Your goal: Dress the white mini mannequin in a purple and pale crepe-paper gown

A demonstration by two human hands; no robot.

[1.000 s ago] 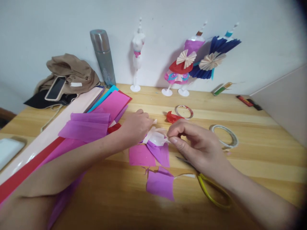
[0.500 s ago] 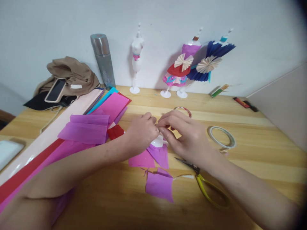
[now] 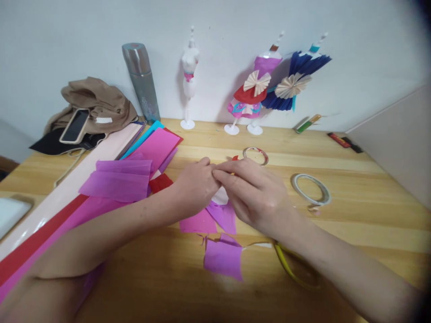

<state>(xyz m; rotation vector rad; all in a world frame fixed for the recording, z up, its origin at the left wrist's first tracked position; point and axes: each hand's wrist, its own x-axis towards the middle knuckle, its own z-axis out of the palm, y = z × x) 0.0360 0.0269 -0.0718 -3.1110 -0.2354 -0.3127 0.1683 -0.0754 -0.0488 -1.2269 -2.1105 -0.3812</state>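
Both hands meet above the middle of the table. My left hand (image 3: 198, 181) is closed, its fingers curled out of sight. The fingers of my right hand (image 3: 257, 190) are pressed together against it; whatever lies between them is hidden. A white rounded piece (image 3: 220, 196) shows just under the hands, partly covered. Below it lie a pink paper piece (image 3: 198, 222) and a purple paper piece (image 3: 226, 217). Nearer me is a loose purple scrap (image 3: 222, 259). Yellow-handled scissors (image 3: 292, 269) lie under my right forearm, their blades covered. A small red bit (image 3: 235, 158) peeks out behind my right fingers.
Colored paper sheets (image 3: 124, 179) spread across the left. At the back stand a bottle (image 3: 143, 85), a bare white mannequin (image 3: 189, 85) and two paper-dressed ones (image 3: 257, 85). Tape rolls (image 3: 311, 189) lie at right. A phone (image 3: 74, 126) rests on brown cloth (image 3: 97, 98).
My right hand has shifted slightly left and closed tighter against my left hand, its wrist now covering the scissor blades. The view has moved slightly.
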